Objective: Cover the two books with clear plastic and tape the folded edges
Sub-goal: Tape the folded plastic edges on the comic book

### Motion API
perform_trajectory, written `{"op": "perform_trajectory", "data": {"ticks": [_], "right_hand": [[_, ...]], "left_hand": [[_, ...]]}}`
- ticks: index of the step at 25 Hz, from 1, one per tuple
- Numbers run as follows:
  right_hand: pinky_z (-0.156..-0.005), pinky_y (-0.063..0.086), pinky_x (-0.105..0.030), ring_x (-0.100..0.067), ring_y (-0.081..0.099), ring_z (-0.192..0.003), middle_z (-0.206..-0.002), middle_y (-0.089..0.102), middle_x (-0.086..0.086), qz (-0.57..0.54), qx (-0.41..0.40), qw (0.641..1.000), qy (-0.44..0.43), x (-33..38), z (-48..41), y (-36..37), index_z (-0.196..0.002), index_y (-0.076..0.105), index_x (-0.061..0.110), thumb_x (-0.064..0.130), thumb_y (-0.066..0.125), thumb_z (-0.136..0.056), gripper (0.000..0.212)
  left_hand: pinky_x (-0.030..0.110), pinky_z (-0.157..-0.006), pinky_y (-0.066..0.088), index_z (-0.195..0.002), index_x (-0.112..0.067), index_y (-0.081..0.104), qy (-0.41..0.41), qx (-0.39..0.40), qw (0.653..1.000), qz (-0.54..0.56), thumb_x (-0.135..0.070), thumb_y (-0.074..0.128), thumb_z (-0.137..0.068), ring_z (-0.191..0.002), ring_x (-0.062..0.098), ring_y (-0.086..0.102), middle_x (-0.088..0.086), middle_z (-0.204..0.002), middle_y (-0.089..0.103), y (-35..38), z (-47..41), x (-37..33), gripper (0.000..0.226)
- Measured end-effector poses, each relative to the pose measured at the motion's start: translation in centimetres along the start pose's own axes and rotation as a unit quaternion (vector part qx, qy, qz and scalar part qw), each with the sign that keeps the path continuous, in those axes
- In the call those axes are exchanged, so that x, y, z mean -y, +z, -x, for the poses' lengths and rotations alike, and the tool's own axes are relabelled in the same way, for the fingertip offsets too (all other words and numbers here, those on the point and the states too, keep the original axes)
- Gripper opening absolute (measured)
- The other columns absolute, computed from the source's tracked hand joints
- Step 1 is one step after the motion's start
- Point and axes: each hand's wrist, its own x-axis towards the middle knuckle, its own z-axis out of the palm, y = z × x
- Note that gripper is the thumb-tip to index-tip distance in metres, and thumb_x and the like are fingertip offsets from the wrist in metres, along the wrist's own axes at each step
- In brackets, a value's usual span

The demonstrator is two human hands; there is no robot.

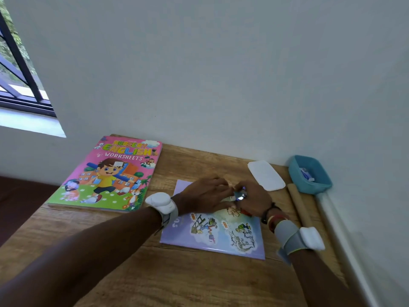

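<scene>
On the wooden worktop [124, 258] the two books lie flat and well apart: the large pink paperback workbook with cartoon children on its cover [106, 173] at the far left corner, untouched, and the thin purple picture book with cartoon drawings [221, 238] in the middle, under both hands. The left hand [203, 196] lies low over the purple book's far part with its fingers stretched toward the right, their tips meeting a small shiny object [240, 195]; whether they pinch anything there is too blurred to tell. The right hand [256, 201] curls round that object from the other side, holding it just above the cover. It looks like a tape roll or its dispenser, so the step is probably drawing off a strip of tape. No clear film is plainly visible on either book, so I cannot say whether a fold is ready to fix. To do this well, the roll should be kept steady while a short strip is pulled straight and kept taut, so that it neither curls back on itself nor picks up creases, then laid half on the folded edge and half on the cover and rubbed down from the middle outward. A brown cardboard tube [297, 203] lies near the right wrist, beside a blue plastic basket [296, 180] and a white rectangular lid [265, 175].
</scene>
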Motion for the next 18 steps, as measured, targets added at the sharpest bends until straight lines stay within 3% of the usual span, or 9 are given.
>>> {"op": "perform_trajectory", "data": {"ticks": [3,6,8,10,12,14,15,17,18], "right_hand": [[-0.082,0.049,-0.032,-0.024,0.060,-0.099,-0.109,0.063,-0.004,0.088,0.015,0.994,0.070,0.2,0.1,-0.7,-0.101,0.061,0.016,0.046,0.080,-0.062,0.053],[-0.084,0.049,-0.034,-0.026,0.059,-0.108,-0.121,0.060,-0.007,0.198,0.067,0.966,0.150,1.9,1.6,-1.4,-0.115,0.055,0.015,0.054,0.078,-0.064,0.068],[-0.081,0.052,-0.038,-0.028,0.060,-0.108,-0.122,0.056,-0.008,0.175,0.128,0.959,0.184,3.2,3.3,-2.1,-0.117,0.051,0.015,0.053,0.081,-0.062,0.073],[-0.062,0.058,-0.036,-0.025,0.066,-0.087,-0.104,0.056,-0.005,0.082,0.197,0.952,0.220,3.9,5.2,-2.5,-0.105,0.046,0.015,0.047,0.087,-0.060,0.068],[-0.043,0.051,-0.027,-0.017,0.063,-0.054,-0.077,0.063,-0.002,0.028,0.226,0.946,0.232,3.8,6.3,-2.5,-0.091,0.046,0.009,0.044,0.088,-0.061,0.062],[-0.040,0.044,-0.025,-0.014,0.057,-0.039,-0.057,0.065,-0.004,-0.001,0.141,0.967,0.214,3.4,5.9,-2.3,-0.074,0.054,0.006,0.049,0.086,-0.061,0.055],[-0.042,0.042,-0.026,-0.016,0.055,-0.040,-0.057,0.064,-0.006,-0.040,0.077,0.976,0.198,3.2,5.4,-2.1,-0.068,0.054,0.008,0.049,0.087,-0.060,0.053],[-0.044,0.040,-0.029,-0.021,0.055,-0.046,-0.060,0.059,-0.013,-0.196,0.008,0.965,0.175,3.4,4.7,-2.2,-0.066,0.046,0.010,0.031,0.090,-0.061,0.049],[-0.044,0.042,-0.029,-0.022,0.055,-0.046,-0.062,0.058,-0.016,-0.269,0.012,0.949,0.161,3.6,4.5,-2.2,-0.068,0.045,0.007,0.016,0.089,-0.064,0.044]], "left_hand": [[0.039,-0.088,0.047,-0.110,-0.010,0.064,-0.214,-0.051,0.975,-0.005,-0.045,0.052,-0.096,-0.099,0.026,0.063,0.008,-0.106,0.070,-0.7,0.7,0.1,0.040],[0.043,-0.092,0.040,-0.118,-0.010,0.059,-0.498,-0.054,0.865,0.000,-0.056,0.056,-0.089,-0.110,0.029,0.057,0.008,-0.117,0.064,-2.1,3.0,-2.1,0.055],[0.044,-0.087,0.041,-0.113,-0.012,0.059,-0.587,-0.030,0.809,-0.015,-0.068,0.053,-0.083,-0.107,0.029,0.055,0.007,-0.113,0.063,-2.6,5.2,-4.0,0.064],[0.043,-0.080,0.041,-0.104,-0.017,0.060,-0.576,-0.038,0.816,-0.032,-0.072,0.052,-0.080,-0.098,0.027,0.054,0.003,-0.104,0.061,-2.5,7.2,-5.6,0.060],[0.040,-0.078,0.038,-0.094,-0.023,0.061,-0.538,-0.070,0.840,-0.011,-0.071,0.048,-0.079,-0.092,0.022,0.052,-0.004,-0.095,0.057,-2.1,7.7,-5.9,0.053],[0.040,-0.078,0.036,-0.086,-0.025,0.059,-0.509,-0.088,0.855,0.037,-0.071,0.050,-0.080,-0.090,0.018,0.050,-0.008,-0.089,0.054,-1.5,6.8,-5.0,0.046],[0.039,-0.078,0.036,-0.083,-0.026,0.057,-0.498,-0.093,0.860,0.060,-0.069,0.054,-0.081,-0.090,0.017,0.049,-0.010,-0.087,0.052,-1.3,6.3,-4.6,0.044],[0.037,-0.079,0.035,-0.079,-0.026,0.055,-0.480,-0.100,0.867,0.092,-0.065,0.061,-0.082,-0.089,0.015,0.049,-0.012,-0.085,0.052,-1.2,5.7,-3.8,0.040],[0.037,-0.079,0.034,-0.077,-0.026,0.055,-0.479,-0.107,0.865,0.103,-0.064,0.063,-0.082,-0.088,0.015,0.050,-0.013,-0.084,0.053,-1.2,5.6,-3.4,0.038]]}}
